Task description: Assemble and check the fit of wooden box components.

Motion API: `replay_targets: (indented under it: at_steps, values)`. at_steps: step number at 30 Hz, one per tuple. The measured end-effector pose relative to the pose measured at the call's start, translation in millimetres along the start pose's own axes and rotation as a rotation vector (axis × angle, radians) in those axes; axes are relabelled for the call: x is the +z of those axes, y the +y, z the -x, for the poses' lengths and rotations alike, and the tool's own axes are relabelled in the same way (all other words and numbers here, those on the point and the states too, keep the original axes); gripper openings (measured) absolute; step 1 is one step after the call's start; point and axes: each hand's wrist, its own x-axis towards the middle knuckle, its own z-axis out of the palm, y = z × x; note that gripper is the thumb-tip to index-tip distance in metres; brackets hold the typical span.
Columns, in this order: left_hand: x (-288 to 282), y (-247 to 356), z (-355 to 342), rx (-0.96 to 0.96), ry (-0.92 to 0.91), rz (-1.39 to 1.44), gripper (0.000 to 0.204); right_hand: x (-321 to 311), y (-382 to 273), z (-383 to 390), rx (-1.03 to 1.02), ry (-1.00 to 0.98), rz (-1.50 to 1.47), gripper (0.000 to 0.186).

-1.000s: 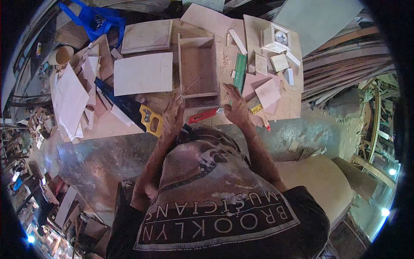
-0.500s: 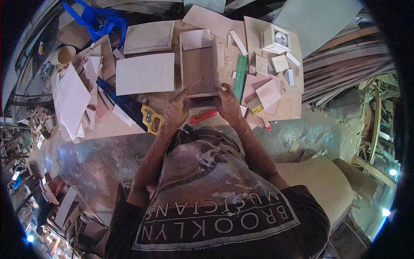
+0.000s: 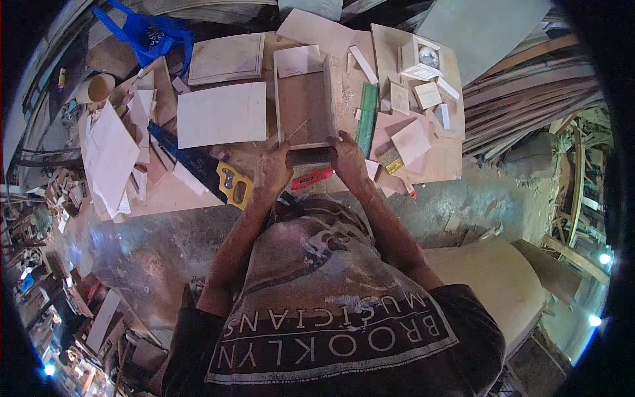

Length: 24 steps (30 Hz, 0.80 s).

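My left hand (image 3: 276, 162) grips the near left corner of an open wooden box (image 3: 305, 99), and my right hand (image 3: 347, 155) grips its near right corner. A pale board (image 3: 297, 61) shows at the box's far end, and a thin stick (image 3: 297, 129) lies by my left fingers. Just below the box is a red tool (image 3: 312, 177). A green strip (image 3: 367, 116) lies right of it. A yellow-handled saw (image 3: 233, 185) rests left of my left hand, below a loose pale panel (image 3: 221, 114). A yellow tool (image 3: 395, 165) is right of my right hand.
The workbench (image 3: 448, 159) also carries board offcuts (image 3: 112, 152), a framed panel (image 3: 225, 58), small blocks (image 3: 428, 94) and a white boxed piece (image 3: 413, 56). A blue bag (image 3: 152, 36) lies at the back left. Long timber strips (image 3: 529, 92) are stacked right of the bench.
Both hands have moved inward onto the box's near corners. The box has shifted slightly away from me, and a pale board now shows at its far end.
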Motion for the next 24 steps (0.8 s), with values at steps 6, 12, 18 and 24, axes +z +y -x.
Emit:
replay_targets:
  at_steps: [6,12,18,24]
  values:
    - [14,-18,0,0.046,-0.008,-0.048,0.037,2,2,-1,-0.078,-0.030,-0.011,0.029]
    - [14,-16,-1,0.036,-0.012,-0.026,0.039,11,13,0,-0.102,0.012,-0.017,0.024]
    - [11,-14,2,0.048,-0.009,-0.028,0.040,2,3,-2,-0.069,-0.057,-0.027,0.029]
    - [18,-21,3,0.107,0.048,-0.031,0.036,-3,1,-3,-0.049,-0.112,-0.013,0.025]
